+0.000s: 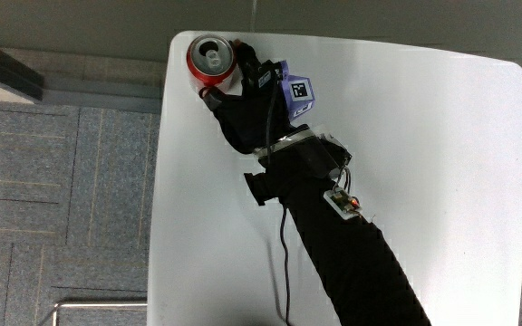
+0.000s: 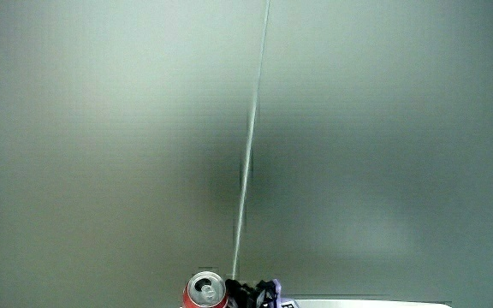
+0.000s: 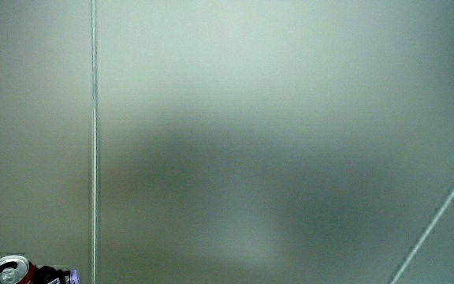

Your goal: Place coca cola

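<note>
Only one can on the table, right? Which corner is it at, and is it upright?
Yes, a single red can, upright with its opened top showing, at the table corner farthest from the person. The hand is wrapped around its side.

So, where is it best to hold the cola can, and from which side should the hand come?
Grip the round side wall of the cola can, from the side nearer the person, as the hand does now. The can stands upright at the table's corner, its opened top facing up, so the wall is free.
</note>
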Tool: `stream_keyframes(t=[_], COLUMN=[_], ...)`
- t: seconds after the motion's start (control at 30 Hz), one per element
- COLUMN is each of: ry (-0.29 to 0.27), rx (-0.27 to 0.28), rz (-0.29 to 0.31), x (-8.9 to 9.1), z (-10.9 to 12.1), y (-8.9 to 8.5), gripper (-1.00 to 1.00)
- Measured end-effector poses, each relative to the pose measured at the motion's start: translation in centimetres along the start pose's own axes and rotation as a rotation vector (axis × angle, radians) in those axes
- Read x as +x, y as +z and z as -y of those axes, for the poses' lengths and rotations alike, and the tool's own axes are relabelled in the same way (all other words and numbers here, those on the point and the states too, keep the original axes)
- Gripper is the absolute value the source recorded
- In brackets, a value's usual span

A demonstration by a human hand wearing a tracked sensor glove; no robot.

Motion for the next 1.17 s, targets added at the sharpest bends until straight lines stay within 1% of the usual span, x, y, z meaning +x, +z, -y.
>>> stream_keyframes(t=[0.03, 0.07, 0.13, 0.17, 0.2, 0.23, 0.3, 0.33, 0.4, 0.43, 0.47, 0.5, 0.53, 0.57, 0.87, 0.93, 0.97, 1.0, 1.03, 1.1, 1.17], ry=[0.011, 0.015, -0.004, 0.008, -0.007, 0.009, 0.008, 0.014, -0.004, 0.027, -0.005, 0.010, 0.016, 0.015, -0.066, -0.059, -0.056, -0.065, -0.061, -0.057, -0.034], rx=[0.002, 0.006, 0.015, 0.013, 0.019, 0.017, 0.011, 0.009, 0.009, 0.005, -0.003, -0.005, -0.018, -0.014, -0.011, -0.040, -0.054, -0.073, -0.092, -0.116, -0.106], rz=[0.005, 0.003, 0.007, -0.001, 0.019, 0.019, 0.026, 0.043, 0.055, 0.053, 0.053, 0.056, 0.026, 0.030, 0.469, 0.571, 0.632, 0.666, 0.735, 0.810, 0.896], x=[0.5, 0.6, 0.6, 0.4, 0.5, 0.4, 0.1, 0.4, 0.1, 0.3, -0.2, 0.1, 0.2, 0.3, -1.6, -2.5, -3.1, -3.3, -4.0, -4.2, -4.8], z=[-0.1, 0.0, 0.2, 0.3, 0.3, 0.2, 0.3, 0.1, 0.3, 0.2, 0.5, 0.5, 0.6, 0.7, 2.7, 3.1, 3.3, 3.4, 3.6, 3.7, 4.1], y=[0.2, 0.2, 0.3, 0.2, 0.3, 0.4, 0.4, 0.5, 0.6, 0.7, 0.7, 1.0, 1.1, 1.5, 5.1, 5.3, 5.3, 5.4, 5.3, 5.5, 5.6], gripper=[-0.93, -1.00, -1.00, -1.00, -1.00, -1.00, -1.00, -1.00, -1.00, -1.00, -1.00, -1.00, -1.00, -1.00, -1.00, -1.00, -1.00, -1.00, -1.00, -1.00, -1.00])
